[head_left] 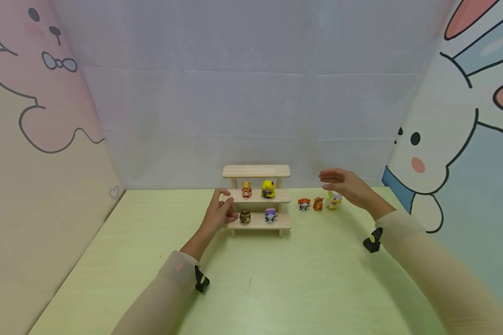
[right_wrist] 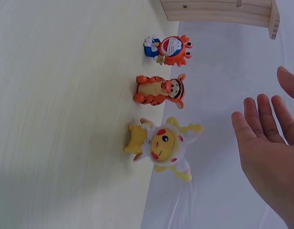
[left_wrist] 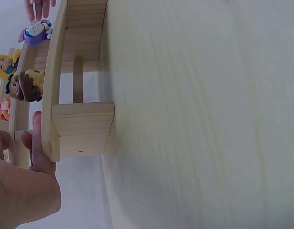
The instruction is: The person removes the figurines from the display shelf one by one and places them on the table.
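On my monitor the three-tiered natural-wood shelf (head_left: 256, 170) shows pale tan grain. I see a brown owl figurine (left_wrist: 28, 87) with a cream front, a golden bear figurine (head_left: 246, 189) with red clothing, a yellow-haired round figurine (head_left: 268, 189) with a red accent, and a white-and-blue figurine (left_wrist: 36, 33) under a purple hood. The right wrist camera gives me an orange tiger figurine (right_wrist: 161, 90) with black stripes, a blue-and-white figurine (right_wrist: 171, 48) in an orange-red crab hood, and a yellow red-cheeked figurine (right_wrist: 162, 145) in a white hood. The pale yellow-green tabletop (head_left: 285, 284) has faint streaks; the sleeves (head_left: 157, 291) are beige. Black outlines mark the pink bear drawing (head_left: 54, 118) and white rabbit drawing (head_left: 438, 135).
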The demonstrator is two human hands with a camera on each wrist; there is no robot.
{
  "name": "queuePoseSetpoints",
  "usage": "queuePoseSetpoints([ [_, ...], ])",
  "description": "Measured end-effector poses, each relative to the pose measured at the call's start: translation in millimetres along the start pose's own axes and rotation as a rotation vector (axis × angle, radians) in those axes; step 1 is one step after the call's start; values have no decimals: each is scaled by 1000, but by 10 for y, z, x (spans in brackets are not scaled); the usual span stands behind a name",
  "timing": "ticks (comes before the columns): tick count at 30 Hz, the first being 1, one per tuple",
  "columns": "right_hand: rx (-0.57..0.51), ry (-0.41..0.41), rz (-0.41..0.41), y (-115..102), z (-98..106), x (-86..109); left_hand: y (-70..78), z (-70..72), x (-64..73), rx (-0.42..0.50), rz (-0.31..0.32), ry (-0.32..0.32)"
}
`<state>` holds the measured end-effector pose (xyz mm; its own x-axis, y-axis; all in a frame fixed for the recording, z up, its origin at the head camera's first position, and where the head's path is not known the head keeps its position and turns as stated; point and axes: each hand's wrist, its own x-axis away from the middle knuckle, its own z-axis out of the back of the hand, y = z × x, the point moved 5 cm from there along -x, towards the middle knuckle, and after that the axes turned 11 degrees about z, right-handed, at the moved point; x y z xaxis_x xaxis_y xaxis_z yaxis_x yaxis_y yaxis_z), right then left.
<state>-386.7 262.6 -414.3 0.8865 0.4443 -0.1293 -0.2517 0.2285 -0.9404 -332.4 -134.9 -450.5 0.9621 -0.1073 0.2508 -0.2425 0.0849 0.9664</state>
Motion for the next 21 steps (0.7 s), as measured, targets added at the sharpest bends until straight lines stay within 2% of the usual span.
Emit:
queuePoseSetpoints([
  [15,-9,-41,38,-140,-346,-116,4,4,-1,0,2,-3],
  [21,51,-62,54,-226,-520,-139,1,2,-2,-13,0,1],
])
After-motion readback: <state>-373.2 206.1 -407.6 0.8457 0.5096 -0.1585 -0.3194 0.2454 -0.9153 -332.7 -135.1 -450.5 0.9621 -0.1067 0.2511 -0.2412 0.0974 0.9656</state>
